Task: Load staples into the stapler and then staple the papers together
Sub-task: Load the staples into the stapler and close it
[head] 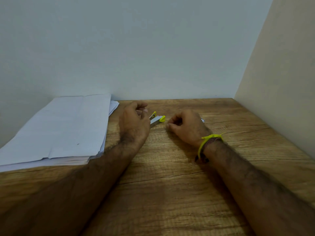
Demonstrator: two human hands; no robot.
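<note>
Much of the stapler (157, 120) is hidden behind the left hand (134, 124); only its front end shows — a grey metal body with two yellow plastic tips, one raised at the back and one at the near end, spread apart as though the top is swung open. Whether the left hand actually grips it cannot be told: its fingers curl over the rear of the stapler, thumb side toward the camera, but the contact is out of sight. The right hand (186, 126) rests on the wooden table (170, 184) just right of the stapler, fingers curled in toward the palm; anything pinched there is too small to make out. A small white-and-blue object (202, 120) peeks out from behind the right hand's knuckles, mostly covered, and what it is stays unclear. A yellow thread band (208, 140) circles the right wrist, with a darker band beside it.

The papers (59, 130) lie in a loose stack at the table's left — white, creased, their edges uneven, cut off by the left border and touching the pale wall (153, 48) behind.
</note>
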